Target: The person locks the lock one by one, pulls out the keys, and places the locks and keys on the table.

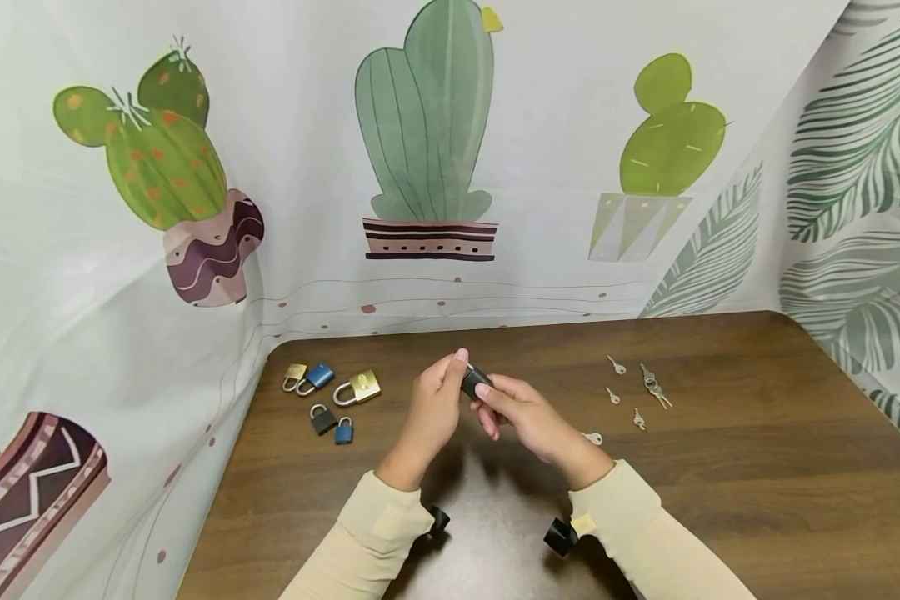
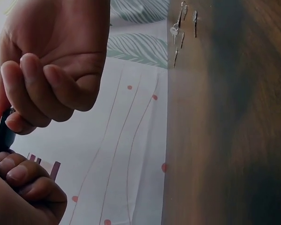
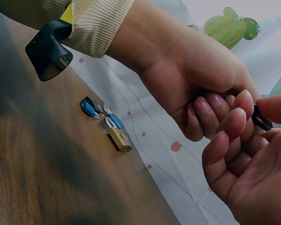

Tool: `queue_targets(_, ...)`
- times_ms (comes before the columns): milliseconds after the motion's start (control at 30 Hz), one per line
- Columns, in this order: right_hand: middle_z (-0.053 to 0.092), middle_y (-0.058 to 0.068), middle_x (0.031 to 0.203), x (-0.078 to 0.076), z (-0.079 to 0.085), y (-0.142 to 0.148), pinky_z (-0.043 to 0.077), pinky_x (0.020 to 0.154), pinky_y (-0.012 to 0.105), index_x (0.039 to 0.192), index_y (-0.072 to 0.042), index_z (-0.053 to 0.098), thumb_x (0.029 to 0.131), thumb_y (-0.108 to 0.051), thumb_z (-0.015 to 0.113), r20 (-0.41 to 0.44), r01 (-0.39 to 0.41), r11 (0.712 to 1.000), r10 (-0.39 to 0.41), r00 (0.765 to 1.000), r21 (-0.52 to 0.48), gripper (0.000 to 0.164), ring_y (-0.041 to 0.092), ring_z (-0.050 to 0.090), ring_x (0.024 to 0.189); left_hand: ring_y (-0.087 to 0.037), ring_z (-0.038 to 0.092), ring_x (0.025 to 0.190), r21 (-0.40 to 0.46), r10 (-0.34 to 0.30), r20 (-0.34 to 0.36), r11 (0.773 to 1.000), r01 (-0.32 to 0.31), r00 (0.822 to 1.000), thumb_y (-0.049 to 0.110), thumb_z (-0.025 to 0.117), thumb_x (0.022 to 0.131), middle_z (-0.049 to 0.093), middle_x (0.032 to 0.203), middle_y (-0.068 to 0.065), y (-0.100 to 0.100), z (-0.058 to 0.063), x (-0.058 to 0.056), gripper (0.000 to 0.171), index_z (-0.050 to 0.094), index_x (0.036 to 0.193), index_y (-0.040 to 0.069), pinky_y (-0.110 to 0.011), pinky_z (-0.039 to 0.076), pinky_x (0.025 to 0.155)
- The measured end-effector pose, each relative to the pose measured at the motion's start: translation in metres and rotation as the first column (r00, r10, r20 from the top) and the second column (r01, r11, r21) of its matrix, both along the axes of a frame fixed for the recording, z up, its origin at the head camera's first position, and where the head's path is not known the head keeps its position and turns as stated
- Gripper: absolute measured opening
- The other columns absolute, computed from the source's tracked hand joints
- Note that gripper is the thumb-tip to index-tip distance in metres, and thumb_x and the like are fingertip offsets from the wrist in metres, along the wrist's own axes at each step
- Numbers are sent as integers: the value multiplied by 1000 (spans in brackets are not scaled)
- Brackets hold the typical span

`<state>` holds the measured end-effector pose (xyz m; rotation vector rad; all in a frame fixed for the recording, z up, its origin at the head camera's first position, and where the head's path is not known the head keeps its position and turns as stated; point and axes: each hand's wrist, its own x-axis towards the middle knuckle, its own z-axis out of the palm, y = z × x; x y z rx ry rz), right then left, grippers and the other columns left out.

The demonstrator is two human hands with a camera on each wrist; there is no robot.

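Above the middle of the table, a small black padlock (image 1: pixel 476 382) is held between both hands. The left hand (image 1: pixel 437 404) pinches its upper end, where a bit of bright metal shows beside the thumb. The right hand (image 1: pixel 528 415) grips the body, thumb across its face. In the left wrist view, the dark padlock (image 2: pixel 5 132) spans from the right hand (image 2: pixel 56 61) to the left hand (image 2: pixel 28 187). Fingers mostly cover the padlock (image 3: pixel 260 119) in the right wrist view. Whether a key is in it is hidden.
Several padlocks lie at the table's left: a large brass one (image 1: pixel 363 386), a small brass one (image 1: pixel 295 374), blue ones (image 1: pixel 318 377) and a black one (image 1: pixel 321 419). Several keys (image 1: pixel 652 384) are spread at the right, one key (image 1: pixel 595 437) beside the right wrist. A patterned cloth (image 1: pixel 307 275) hangs behind.
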<state>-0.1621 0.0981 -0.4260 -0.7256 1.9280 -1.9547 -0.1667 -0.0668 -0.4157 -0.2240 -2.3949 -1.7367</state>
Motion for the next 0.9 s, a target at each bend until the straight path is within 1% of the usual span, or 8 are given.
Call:
queue_targets(100, 53, -3, 62, 0, 1, 0, 47, 64, 26, 98, 6, 57, 109, -22, 41, -7, 6, 1000, -6, 1000, 10, 33, 9, 50, 58, -13, 40, 62, 14, -8, -5, 1000, 8, 1000, 47, 45, 107, 40, 62, 1, -2, 0, -1, 51, 58, 71, 13, -26, 33, 57)
queue_targets(200, 53, -2, 62, 1, 3, -1, 48, 65, 26, 99, 4, 58, 109, -23, 42, -20, 12, 1000, -11, 1000, 19, 33, 10, 51, 58, -13, 33, 57, 60, -21, 5, 998, 21, 1000, 47, 46, 106, 34, 60, 3, -3, 0, -2, 52, 56, 70, 10, -26, 28, 53)
queue_targets(400, 52, -2, 60, 3, 4, -2, 47, 64, 26, 99, 5, 59, 109, -22, 43, -51, 45, 999, -45, 998, 8, 33, 10, 50, 57, -12, 35, 56, 162, -41, 35, 986, 35, 999, 47, 49, 105, 35, 59, 3, 0, 0, -2, 53, 54, 71, 7, -24, 28, 53)
queue_targets(467, 52, -3, 60, 3, 4, -3, 46, 63, 25, 98, 5, 59, 109, -20, 43, -59, 62, 998, -61, 996, -1, 32, 9, 50, 57, -11, 38, 58, 212, -67, 45, 976, 56, 997, 44, 51, 105, 38, 61, 3, 1, 0, -2, 49, 52, 72, 7, -23, 32, 55)
queue_targets(533, 52, -3, 59, 4, 4, -4, 46, 62, 24, 98, 5, 59, 109, -19, 43, -58, 77, 997, -77, 995, -13, 31, 8, 49, 56, -10, 42, 60, 275, -101, 58, 958, 81, 993, 39, 53, 105, 42, 63, 3, 3, 0, -2, 45, 50, 74, 7, -22, 38, 57)
queue_targets(633, 54, -4, 58, 5, 3, -7, 48, 58, 24, 93, 8, 57, 109, -19, 44, -39, 108, 994, -109, 993, -29, 34, 8, 51, 55, -11, 43, 61, 344, -126, 67, 934, 96, 990, 34, 53, 106, 43, 64, 2, 6, -1, -3, 41, 46, 74, 8, -22, 40, 58)
queue_targets(767, 58, -5, 58, 6, 2, -9, 50, 53, 24, 88, 12, 55, 109, -20, 45, -13, 137, 990, -138, 990, -43, 40, 8, 54, 53, -11, 39, 58, 353, -111, 71, 932, 79, 991, 33, 51, 107, 40, 62, 1, 6, -1, -3, 42, 44, 74, 8, -21, 34, 55)
queue_targets(900, 58, -4, 60, 6, 0, -9, 50, 55, 23, 91, 15, 55, 109, -19, 42, -27, 98, 993, -100, 995, -63, 41, 7, 55, 54, -12, 39, 58, 381, -115, 84, 922, 75, 990, 33, 48, 108, 39, 62, 0, 5, -1, -3, 44, 44, 75, 4, -24, 33, 55)
